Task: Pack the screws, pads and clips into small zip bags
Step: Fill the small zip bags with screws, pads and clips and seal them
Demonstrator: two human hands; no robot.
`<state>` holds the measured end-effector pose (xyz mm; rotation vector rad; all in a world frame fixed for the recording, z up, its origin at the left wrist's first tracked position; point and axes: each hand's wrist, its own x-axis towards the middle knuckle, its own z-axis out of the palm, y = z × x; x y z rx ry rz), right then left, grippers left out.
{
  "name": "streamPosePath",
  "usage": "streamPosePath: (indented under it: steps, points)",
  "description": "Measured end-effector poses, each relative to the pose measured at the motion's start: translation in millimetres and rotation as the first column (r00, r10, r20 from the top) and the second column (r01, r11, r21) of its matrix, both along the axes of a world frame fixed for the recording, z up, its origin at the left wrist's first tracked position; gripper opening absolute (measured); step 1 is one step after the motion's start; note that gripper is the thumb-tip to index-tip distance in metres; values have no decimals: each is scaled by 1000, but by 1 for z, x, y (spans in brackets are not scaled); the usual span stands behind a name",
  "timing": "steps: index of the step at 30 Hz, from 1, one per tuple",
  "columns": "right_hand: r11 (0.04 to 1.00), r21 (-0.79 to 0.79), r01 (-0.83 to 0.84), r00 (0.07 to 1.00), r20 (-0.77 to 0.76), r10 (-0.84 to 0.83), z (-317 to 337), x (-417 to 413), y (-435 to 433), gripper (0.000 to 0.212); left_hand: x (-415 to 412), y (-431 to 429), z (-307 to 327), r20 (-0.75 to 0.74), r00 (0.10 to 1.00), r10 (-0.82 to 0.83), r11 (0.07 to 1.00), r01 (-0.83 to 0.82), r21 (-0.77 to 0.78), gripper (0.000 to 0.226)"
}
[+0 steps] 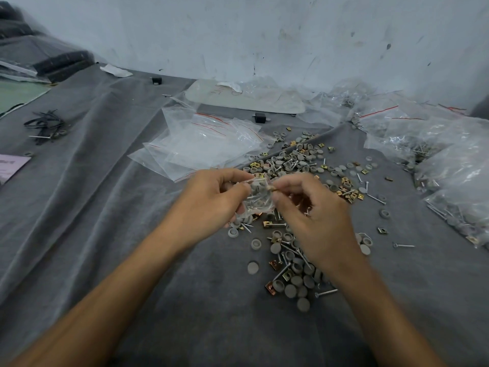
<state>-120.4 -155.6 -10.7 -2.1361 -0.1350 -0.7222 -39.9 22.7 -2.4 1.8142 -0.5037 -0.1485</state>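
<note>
Left hand (211, 200): fingers closed on a small zip bag (256, 198), held above the cloth.
Right hand (315, 213): pinches a brass clip (272, 188) at the bag mouth.
Bag: holds screws and pads.
Loose parts (293, 165): spread on grey cloth (105, 207) under and behind both hands.
Empty bags (201, 144): piled further back, left.

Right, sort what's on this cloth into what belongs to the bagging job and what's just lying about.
Belongs to the job:
- small zip bag, part filled, held in the left hand
- gold clip pinched in the right hand
- loose screws, pads and clips
- empty zip bags
- filled bags

Lying about:
- black ties
- pink paper
- black block
</note>
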Motion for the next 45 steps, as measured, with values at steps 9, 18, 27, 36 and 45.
streamPosePath:
  steps: [9,18,27,36,45]
  points:
    - [1000,2,9,995,-104,-9,-4,-1,-15,14,34,27,19,-327,920,216,910,-311,-273,16]
    - [956,-275,-101,955,-296,16,-16,2,-11,17,77,100,9,-736,673,76,649,-593,-476,10]
    - [844,-530,-79,935,-334,-123,-28,8,3,21,71,91,15,-656,755,13,681,-487,-547,13]
    - [874,-447,-191,933,-360,20,-22,23,19,27,44,48,30,-385,919,81,885,-244,-397,24]
    - [688,-691,-222,880,-445,-164,3,81,41,34,39,42,31,-384,914,132,898,-274,-343,21]
